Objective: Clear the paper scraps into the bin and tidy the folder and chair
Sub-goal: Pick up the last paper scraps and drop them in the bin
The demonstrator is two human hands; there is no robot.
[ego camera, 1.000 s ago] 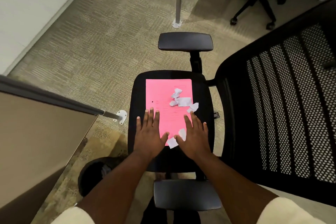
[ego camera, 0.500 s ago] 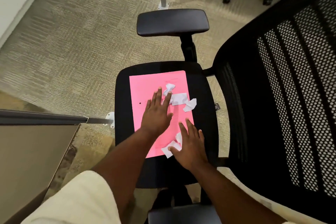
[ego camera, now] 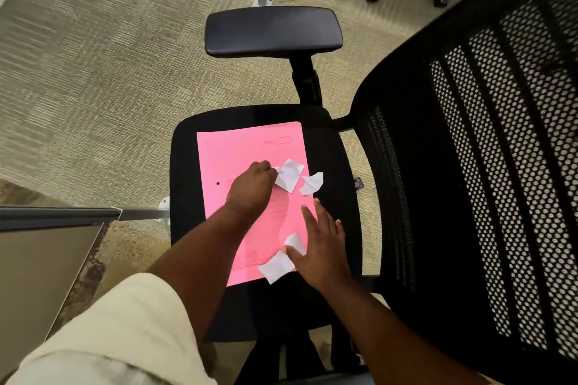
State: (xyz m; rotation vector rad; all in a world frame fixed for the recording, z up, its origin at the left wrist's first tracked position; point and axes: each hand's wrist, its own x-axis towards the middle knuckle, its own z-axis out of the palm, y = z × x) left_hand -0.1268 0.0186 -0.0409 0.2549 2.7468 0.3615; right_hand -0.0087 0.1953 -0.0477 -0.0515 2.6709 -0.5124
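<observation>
Nothing legible is showing. The pink folder (ego camera: 250, 159) lying on the chair seat (ego camera: 334, 166) is carrying faint printed lines: a small word beside an outlined box near its far right corner, and a boxed mark near its near edge, all too blurred to read.

Folder (ego camera: 250, 150) print illegible (blurred); chair backrest (ego camera: 500, 166) cropped.

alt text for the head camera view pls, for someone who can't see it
A person's left hand pinches a white paper scrap on a pink folder lying on a black office chair seat. Their right hand lies flat beside two more scraps; another lies near the pinched one.
</observation>
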